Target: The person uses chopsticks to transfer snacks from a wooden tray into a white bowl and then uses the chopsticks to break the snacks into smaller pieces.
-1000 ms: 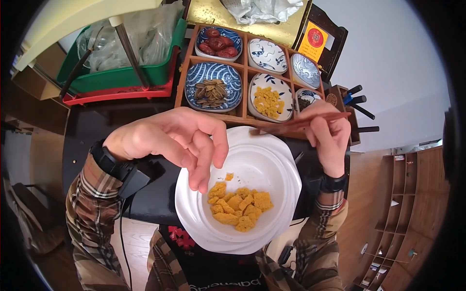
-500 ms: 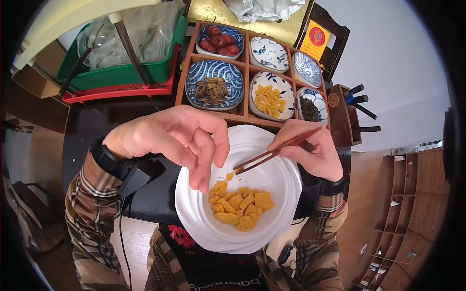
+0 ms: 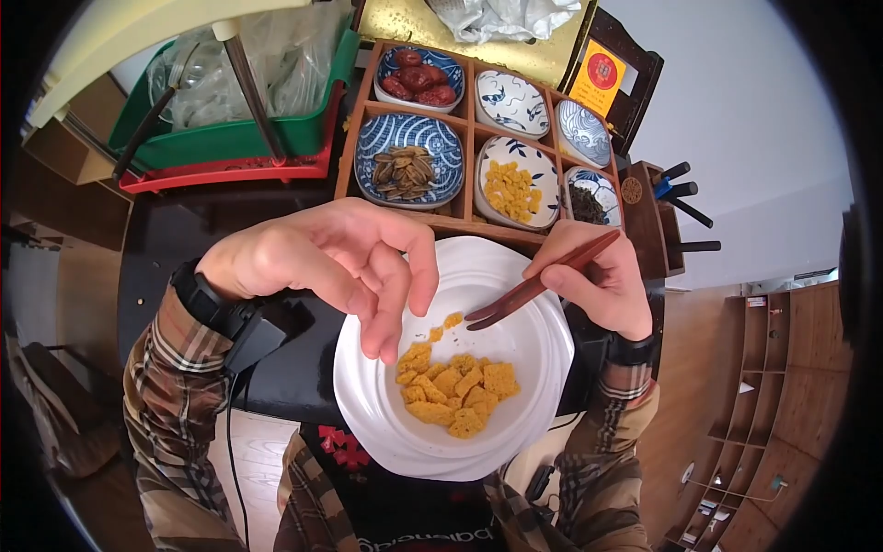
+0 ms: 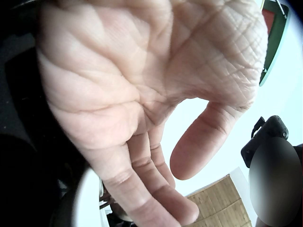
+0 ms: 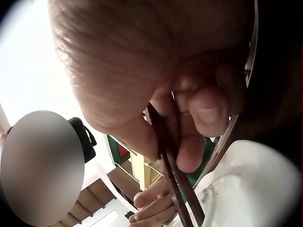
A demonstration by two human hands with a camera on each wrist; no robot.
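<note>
My right hand (image 3: 593, 276) grips reddish-brown wooden tweezers (image 3: 543, 283) between thumb and fingers, as the right wrist view also shows. Their tips hang over the white bowl (image 3: 544, 396), just right of a small yellow bit (image 3: 453, 319). A second small bit (image 3: 436, 334) lies beside it. Larger yellow-orange chunks (image 3: 455, 391) are heaped lower in the bowl. Over the bowl's upper left rim hangs my left hand (image 3: 340, 262), fingers loosely bent and holding nothing; its bare palm (image 4: 109, 71) fills the left wrist view.
Behind the bowl stands a wooden divided tray (image 3: 441, 224) with patterned dishes of red dates (image 3: 418, 78), seeds (image 3: 403, 172), yellow bits (image 3: 511, 191) and dark dried leaves (image 3: 587, 204). A green basket (image 3: 230, 138) of plastic bags is at back left, a wooden pen holder (image 3: 651, 216) at right.
My right hand has come from beside the tray down and left over the bowl with the tweezers. A small yellow bit, at the tweezer tips half a second ago, now lies apart from them.
</note>
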